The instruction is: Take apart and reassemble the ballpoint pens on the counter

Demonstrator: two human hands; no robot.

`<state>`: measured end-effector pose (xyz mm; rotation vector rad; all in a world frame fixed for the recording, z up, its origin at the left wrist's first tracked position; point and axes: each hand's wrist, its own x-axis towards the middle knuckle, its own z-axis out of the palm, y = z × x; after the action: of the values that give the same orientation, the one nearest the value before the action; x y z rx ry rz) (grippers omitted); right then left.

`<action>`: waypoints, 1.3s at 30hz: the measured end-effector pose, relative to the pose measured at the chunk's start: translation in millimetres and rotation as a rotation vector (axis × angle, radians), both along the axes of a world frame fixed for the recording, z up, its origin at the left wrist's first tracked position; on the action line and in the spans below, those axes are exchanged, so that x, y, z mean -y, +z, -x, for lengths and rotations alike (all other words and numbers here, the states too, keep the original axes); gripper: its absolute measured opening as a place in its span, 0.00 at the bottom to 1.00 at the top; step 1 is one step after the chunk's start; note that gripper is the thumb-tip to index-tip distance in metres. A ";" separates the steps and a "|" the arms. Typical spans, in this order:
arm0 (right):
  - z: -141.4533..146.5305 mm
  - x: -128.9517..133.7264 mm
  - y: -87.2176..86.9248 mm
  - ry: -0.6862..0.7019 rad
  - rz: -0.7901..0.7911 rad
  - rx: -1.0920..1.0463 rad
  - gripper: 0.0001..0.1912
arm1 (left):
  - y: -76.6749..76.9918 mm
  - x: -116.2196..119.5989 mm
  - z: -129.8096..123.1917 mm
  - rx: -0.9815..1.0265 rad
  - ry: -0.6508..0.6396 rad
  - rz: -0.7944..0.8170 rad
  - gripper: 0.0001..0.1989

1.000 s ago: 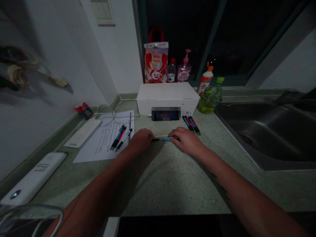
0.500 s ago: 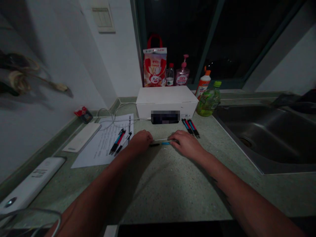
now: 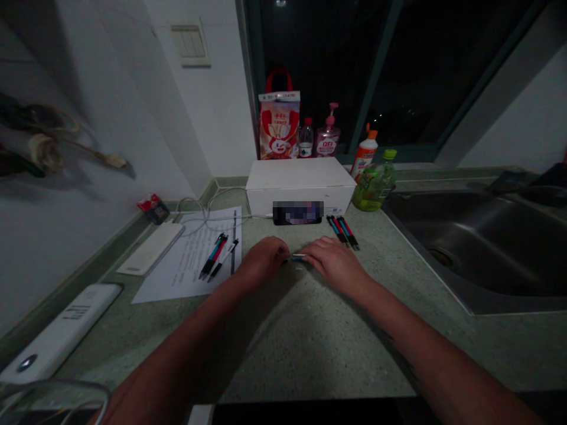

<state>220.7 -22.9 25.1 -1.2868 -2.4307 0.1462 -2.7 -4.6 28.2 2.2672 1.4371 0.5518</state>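
White and slim, a straight rod [image 3: 300, 255] is pinched by the right hand [image 3: 333, 261], its other end set at the curled left hand [image 3: 267, 260], whose grip cannot be made out.

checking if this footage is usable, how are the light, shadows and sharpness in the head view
Head view: dim overall, the window almost black; head view: shadow on the counter beside the left forearm; head view: soft sheen in the sink; head view: the thin white rod between the left hand and right hand lacks fine detail.
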 end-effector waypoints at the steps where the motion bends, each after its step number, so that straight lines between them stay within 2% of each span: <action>1: -3.0 0.0 1.7 -0.018 0.012 0.003 0.11 | 0.5 0.3 0.1 -0.022 0.007 0.013 0.08; 4: -16.1 -1.6 6.5 -0.063 0.054 -0.020 0.11 | 0.4 -1.2 2.0 -0.085 0.047 0.021 0.08; 7: -24.6 -1.0 9.7 -0.039 0.147 -0.052 0.08 | -3.4 -2.5 1.6 -0.131 0.035 0.005 0.07; 10: -21.1 2.7 9.1 -0.006 0.220 -0.004 0.07 | -10.1 -1.7 -3.7 -0.184 -0.014 -0.021 0.07; 15: -7.1 6.5 -0.3 0.039 0.229 0.082 0.06 | -17.2 0.6 -12.5 -0.224 -0.049 -0.026 0.08; 17: -4.2 6.9 -3.4 0.018 0.225 0.092 0.05 | -16.1 0.6 -11.2 -0.199 -0.048 -0.038 0.07; 20: -2.6 7.3 -4.8 0.000 0.211 0.080 0.05 | -11.3 -1.1 -2.5 -0.163 0.020 -0.063 0.06; 24: -2.0 6.8 -4.2 -0.007 0.185 0.060 0.09 | -4.4 -3.5 14.1 -0.187 0.084 -0.056 0.03; 28: -1.9 3.7 -6.2 -0.023 0.169 0.074 0.11 | 1.9 -2.1 22.7 -0.236 0.050 -0.021 0.03; 32: -2.0 1.9 -9.2 -0.025 0.139 0.066 0.11 | 7.7 2.1 20.8 -0.286 0.047 0.038 0.06; 39: 0.8 3.9 -5.6 -0.084 0.158 0.136 0.08 | 7.7 3.7 18.6 -0.342 0.006 0.032 0.05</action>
<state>220.0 -26.8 19.5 -1.5111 -2.5157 0.2387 -21.3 -8.3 35.8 2.4168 1.5939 0.1430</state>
